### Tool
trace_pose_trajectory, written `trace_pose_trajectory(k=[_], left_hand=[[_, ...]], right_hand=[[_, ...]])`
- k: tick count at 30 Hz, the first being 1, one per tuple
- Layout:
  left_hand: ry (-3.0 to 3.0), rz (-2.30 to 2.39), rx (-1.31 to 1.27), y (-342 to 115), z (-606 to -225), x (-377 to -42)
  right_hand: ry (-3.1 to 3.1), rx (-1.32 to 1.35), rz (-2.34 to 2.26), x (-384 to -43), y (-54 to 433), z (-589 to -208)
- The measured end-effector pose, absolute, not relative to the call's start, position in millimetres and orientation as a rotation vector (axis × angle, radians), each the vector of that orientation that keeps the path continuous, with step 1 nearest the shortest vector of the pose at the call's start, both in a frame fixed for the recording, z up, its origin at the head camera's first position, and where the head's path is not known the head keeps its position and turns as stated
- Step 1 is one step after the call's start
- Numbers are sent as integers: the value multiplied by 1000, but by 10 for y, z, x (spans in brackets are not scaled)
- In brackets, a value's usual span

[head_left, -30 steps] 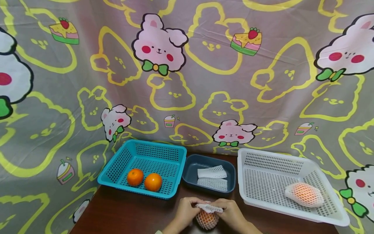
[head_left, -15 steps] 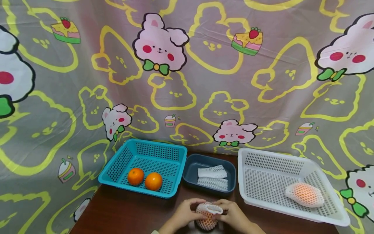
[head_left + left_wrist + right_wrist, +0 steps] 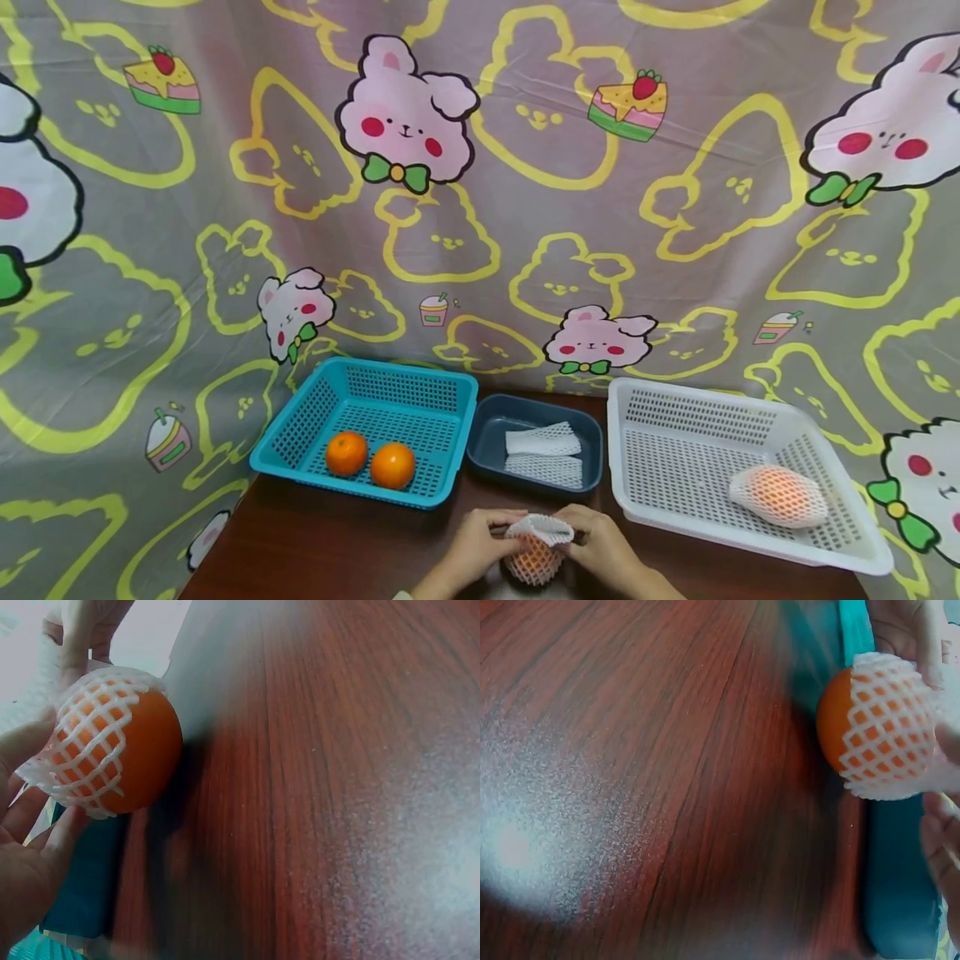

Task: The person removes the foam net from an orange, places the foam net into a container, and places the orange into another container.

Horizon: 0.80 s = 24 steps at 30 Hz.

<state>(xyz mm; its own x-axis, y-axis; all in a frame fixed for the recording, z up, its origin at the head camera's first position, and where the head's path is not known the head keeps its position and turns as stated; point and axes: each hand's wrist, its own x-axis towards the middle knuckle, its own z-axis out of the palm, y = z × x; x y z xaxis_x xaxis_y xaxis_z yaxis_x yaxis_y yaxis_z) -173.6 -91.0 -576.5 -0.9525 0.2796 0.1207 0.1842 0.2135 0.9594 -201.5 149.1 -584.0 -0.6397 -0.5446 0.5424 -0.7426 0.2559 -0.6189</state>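
An orange in a white foam net sleeve is held low over the brown table, between both hands. In the wrist views the mesh covers its upper part, while the lower end is bare. My left hand grips the sleeve from the left with thumb and fingers. From the right, my right hand pinches the sleeve near its top rim; some of its fingertips are hidden behind the net. The sleeve's loose collar stands up above the fruit in the head view.
Two bare oranges lie in a teal basket at the left. A dark blue tray behind the hands holds flat foam sleeves. At the right, a white basket contains a sleeved orange. A patterned curtain hangs behind.
The sleeve's rim, folded over and pinched between the fingertips a second ago, now stands up more openly. Both hands have shifted their fingers down around its sides.
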Motion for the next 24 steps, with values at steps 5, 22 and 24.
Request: trace_pose_trajectory(k=[5,22,24], left_hand=[[2384,1802,452,-926,-5771,-1737],[2444,1841,481,-941,-5764,-1712],[2475,1833,490,-952,-5753,-1720]], right_hand=[[-2555,1185,1307,-1998,1495,-5812],[-2561,1111,1357,-1993,1400,-5838],[-2548,1100,1342,-1994,1382,-5843]])
